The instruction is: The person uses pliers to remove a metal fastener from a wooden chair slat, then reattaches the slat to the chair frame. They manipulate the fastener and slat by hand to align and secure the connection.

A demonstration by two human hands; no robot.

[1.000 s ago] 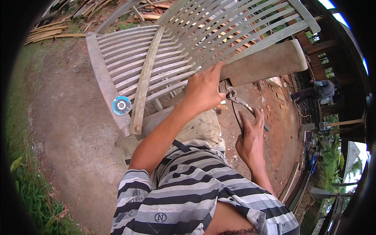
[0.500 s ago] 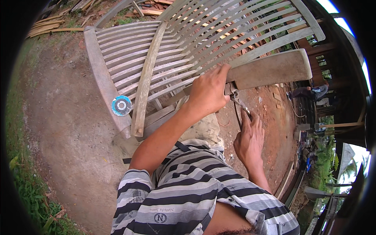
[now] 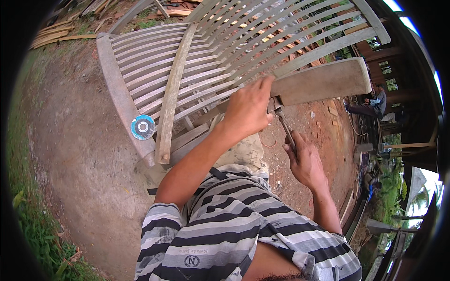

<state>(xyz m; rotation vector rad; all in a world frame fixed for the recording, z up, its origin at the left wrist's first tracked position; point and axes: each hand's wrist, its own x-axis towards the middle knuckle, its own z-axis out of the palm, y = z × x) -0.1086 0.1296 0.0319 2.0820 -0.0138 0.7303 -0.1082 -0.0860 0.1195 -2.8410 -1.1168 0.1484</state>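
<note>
A weathered slatted wooden chair [image 3: 206,77] fills the space ahead of me, with a broad flat armrest [image 3: 323,82] running off to the right. My left hand [image 3: 251,105] grips the near end of that armrest, its fingers wrapped over the wood. Below it, my right hand [image 3: 307,161] is closed round the handles of metal pincers [image 3: 284,125]. Their jaws are up against the joint under the armrest, beside my left hand; what they bite on is too small to make out. The handles lie close together.
A loose wooden strip [image 3: 176,93] lies across the seat slats. On the front rail rests a blue-edged grinding disc [image 3: 143,127]. Scrap timber [image 3: 65,35] is heaped at the far left. Another person [image 3: 375,103] sits by the shed at right.
My right hand has shifted a little down and right. The pincers' handles, spread before, are now squeezed together. My left hand keeps its grip on the armrest.
</note>
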